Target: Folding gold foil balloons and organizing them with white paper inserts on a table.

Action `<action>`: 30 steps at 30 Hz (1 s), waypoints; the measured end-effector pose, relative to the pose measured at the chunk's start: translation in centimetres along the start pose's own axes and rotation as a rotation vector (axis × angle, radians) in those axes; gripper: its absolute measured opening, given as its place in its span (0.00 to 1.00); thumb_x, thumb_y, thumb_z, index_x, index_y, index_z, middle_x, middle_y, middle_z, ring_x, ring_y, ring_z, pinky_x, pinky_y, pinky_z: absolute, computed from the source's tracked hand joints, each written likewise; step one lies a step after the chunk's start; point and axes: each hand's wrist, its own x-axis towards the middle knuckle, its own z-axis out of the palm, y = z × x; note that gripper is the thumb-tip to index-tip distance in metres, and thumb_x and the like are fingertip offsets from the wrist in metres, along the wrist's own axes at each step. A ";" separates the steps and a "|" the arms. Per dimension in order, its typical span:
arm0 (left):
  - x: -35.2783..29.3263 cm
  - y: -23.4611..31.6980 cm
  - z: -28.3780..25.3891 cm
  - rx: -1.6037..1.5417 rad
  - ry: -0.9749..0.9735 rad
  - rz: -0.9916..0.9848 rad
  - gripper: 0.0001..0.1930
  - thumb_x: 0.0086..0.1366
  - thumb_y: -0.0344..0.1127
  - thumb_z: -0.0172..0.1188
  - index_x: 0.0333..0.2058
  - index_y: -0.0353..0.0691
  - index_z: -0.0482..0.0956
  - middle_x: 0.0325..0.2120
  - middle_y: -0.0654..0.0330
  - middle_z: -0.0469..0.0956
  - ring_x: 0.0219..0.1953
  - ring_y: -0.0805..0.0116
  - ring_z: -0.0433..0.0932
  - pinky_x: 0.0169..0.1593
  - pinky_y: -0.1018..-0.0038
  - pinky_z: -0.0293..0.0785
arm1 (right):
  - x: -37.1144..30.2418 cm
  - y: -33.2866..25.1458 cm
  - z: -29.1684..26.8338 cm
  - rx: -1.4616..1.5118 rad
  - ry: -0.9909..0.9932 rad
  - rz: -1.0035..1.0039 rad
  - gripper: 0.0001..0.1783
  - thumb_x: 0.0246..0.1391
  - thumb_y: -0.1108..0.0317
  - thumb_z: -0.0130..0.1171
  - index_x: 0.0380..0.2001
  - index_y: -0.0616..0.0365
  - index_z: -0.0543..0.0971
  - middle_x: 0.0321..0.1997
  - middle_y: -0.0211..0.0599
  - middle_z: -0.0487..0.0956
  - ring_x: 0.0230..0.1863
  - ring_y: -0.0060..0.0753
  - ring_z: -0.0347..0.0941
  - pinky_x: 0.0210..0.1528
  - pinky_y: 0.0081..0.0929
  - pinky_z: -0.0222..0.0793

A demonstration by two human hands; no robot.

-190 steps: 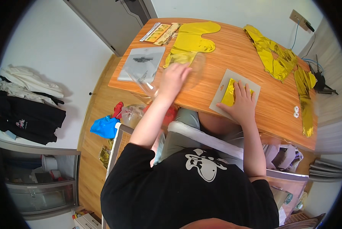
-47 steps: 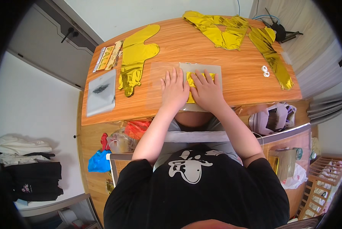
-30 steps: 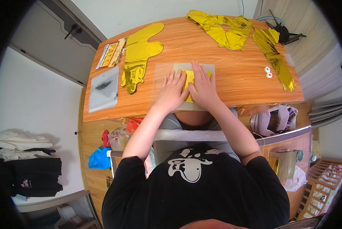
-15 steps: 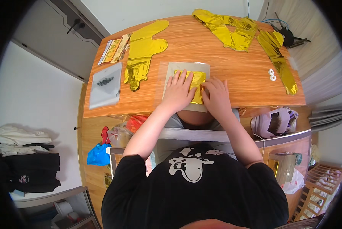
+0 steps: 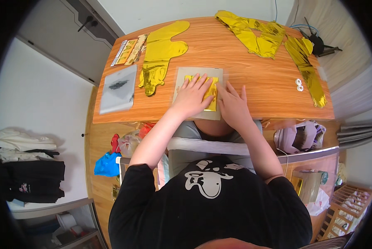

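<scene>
A grey flat bag (image 5: 194, 74) lies on the wooden table (image 5: 252, 79) in front of me, with a folded gold foil piece (image 5: 211, 89) on it. My left hand (image 5: 193, 97) lies flat on the foil, fingers spread, pressing it down. My right hand (image 5: 232, 107) rests flat on the bag's right edge, just beside the foil, fingers apart. Neither hand grips anything.
A flat gold foil balloon (image 5: 159, 56) lies left of the bag. Farther left sit a clear bag (image 5: 118, 88) and a printed packet (image 5: 130, 50). Crumpled gold foil balloons (image 5: 273, 37) fill the far right, with two small white rings (image 5: 299, 84) nearby. Bags (image 5: 302, 137) sit on the floor.
Over the earlier frames both hands stayed on the grey bag. My right hand has slid off the foil toward the right edge of the bag; the view has shifted slightly.
</scene>
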 end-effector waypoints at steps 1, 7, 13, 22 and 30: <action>0.0 -0.1 0.0 -0.004 -0.006 0.015 0.34 0.74 0.57 0.48 0.72 0.47 0.61 0.74 0.51 0.56 0.77 0.47 0.50 0.76 0.47 0.46 | -0.1 -0.1 -0.6 0.031 -0.006 0.023 0.25 0.63 0.65 0.57 0.64 0.48 0.73 0.62 0.38 0.78 0.73 0.47 0.63 0.75 0.70 0.37; -0.7 -0.2 -0.1 -0.013 0.048 0.033 0.35 0.73 0.58 0.48 0.71 0.45 0.62 0.73 0.50 0.57 0.76 0.46 0.51 0.75 0.46 0.47 | -1.5 -0.6 -1.8 0.027 -0.005 -0.001 0.23 0.61 0.65 0.61 0.59 0.53 0.74 0.57 0.45 0.80 0.73 0.46 0.64 0.75 0.70 0.39; -0.9 -0.3 -0.2 0.016 0.031 0.006 0.35 0.73 0.57 0.49 0.72 0.46 0.61 0.74 0.50 0.57 0.76 0.46 0.51 0.76 0.46 0.46 | -1.1 -1.4 -0.7 0.006 0.001 0.011 0.24 0.61 0.65 0.61 0.59 0.55 0.73 0.55 0.45 0.81 0.74 0.45 0.62 0.75 0.70 0.38; -1.7 -0.3 0.6 0.035 0.096 -0.005 0.36 0.73 0.59 0.49 0.70 0.42 0.62 0.72 0.48 0.59 0.75 0.44 0.53 0.74 0.43 0.47 | -1.1 -1.3 -1.0 0.043 -0.077 -0.041 0.25 0.62 0.66 0.58 0.61 0.56 0.70 0.55 0.46 0.80 0.76 0.47 0.59 0.76 0.69 0.36; -2.1 0.0 0.3 -0.004 0.089 0.001 0.37 0.71 0.59 0.53 0.70 0.43 0.63 0.72 0.49 0.60 0.75 0.45 0.54 0.74 0.44 0.48 | -2.9 -1.8 -1.4 0.061 0.045 -0.192 0.22 0.61 0.70 0.58 0.58 0.57 0.71 0.48 0.47 0.80 0.69 0.54 0.67 0.74 0.62 0.47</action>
